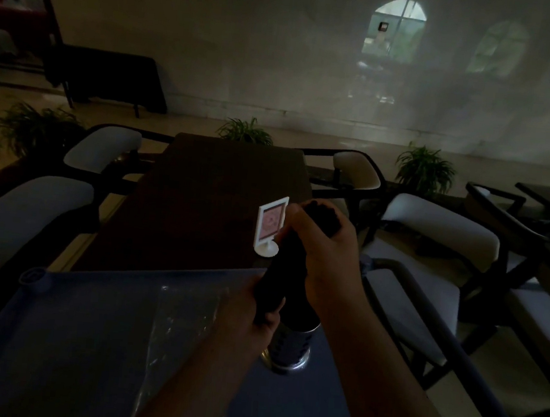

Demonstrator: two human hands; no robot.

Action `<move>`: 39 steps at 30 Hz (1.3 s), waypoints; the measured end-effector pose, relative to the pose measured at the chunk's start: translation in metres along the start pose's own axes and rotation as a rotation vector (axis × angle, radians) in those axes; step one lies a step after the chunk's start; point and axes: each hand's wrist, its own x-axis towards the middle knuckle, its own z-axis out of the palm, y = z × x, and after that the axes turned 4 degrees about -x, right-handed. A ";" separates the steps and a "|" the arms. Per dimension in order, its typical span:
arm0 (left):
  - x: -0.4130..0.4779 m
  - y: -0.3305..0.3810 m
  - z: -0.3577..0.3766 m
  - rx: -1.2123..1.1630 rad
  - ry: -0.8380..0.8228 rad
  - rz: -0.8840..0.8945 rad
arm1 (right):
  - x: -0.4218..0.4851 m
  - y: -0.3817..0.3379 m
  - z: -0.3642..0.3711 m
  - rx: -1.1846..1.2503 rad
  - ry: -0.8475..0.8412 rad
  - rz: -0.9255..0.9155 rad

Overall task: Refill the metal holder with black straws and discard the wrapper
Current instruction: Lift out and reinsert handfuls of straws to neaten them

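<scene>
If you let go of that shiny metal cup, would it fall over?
Maybe. The metal holder is tall and narrow, so it looks tippy. The black straws rise well above its rim, making it top-heavy. Both hands, right hand and left hand, grip the bundle, probably steadying it.

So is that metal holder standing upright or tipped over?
Upright. The metal holder stands on its base on the blue cart, with the black straws rising from its top, gripped by both hands.

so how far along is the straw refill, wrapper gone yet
Done: the clear wrapper looks already off, lying on the blue cart top. In hand: both hands grip the bundle of black straws, right hand high, left hand low, its lower end going into the metal holder. Left: let the straws settle, then discard the wrapper.
</scene>
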 end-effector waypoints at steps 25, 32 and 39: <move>0.076 -0.007 -0.051 1.041 0.013 0.384 | -0.005 0.075 -0.080 0.156 0.501 0.176; 0.089 -0.021 -0.059 1.044 -0.065 0.282 | -0.015 0.111 -0.090 0.075 0.633 0.223; 0.083 -0.024 -0.060 1.054 0.010 0.292 | -0.024 0.126 -0.091 -0.024 0.610 0.249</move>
